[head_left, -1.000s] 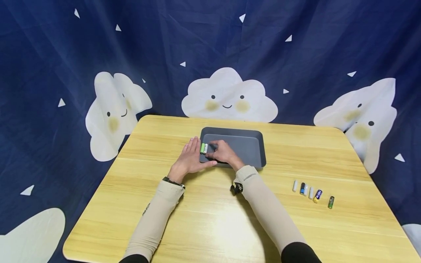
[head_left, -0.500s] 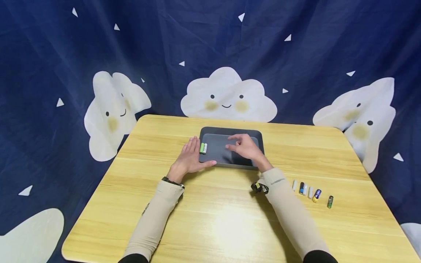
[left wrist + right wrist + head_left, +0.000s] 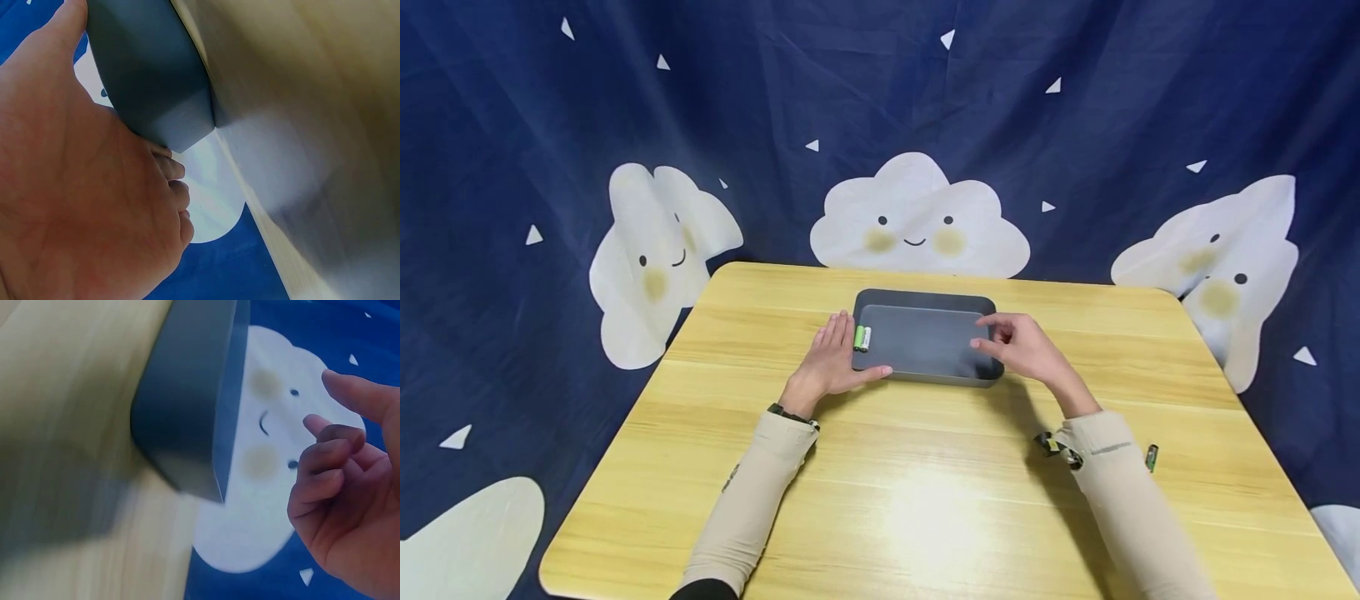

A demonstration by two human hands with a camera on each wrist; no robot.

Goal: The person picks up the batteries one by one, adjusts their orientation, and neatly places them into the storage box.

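A gray tray (image 3: 925,346) sits on the yellow desk (image 3: 925,500), near the middle of the frame. Two small batteries (image 3: 862,337), one green and one white, lie side by side at the tray's left end. The left hand (image 3: 831,362) lies flat and open against that left end, just beside the batteries. The right hand (image 3: 1022,346) hangs over the tray's right end, fingers loose, holding nothing. One more green battery (image 3: 1152,457) peeks out at lower right.
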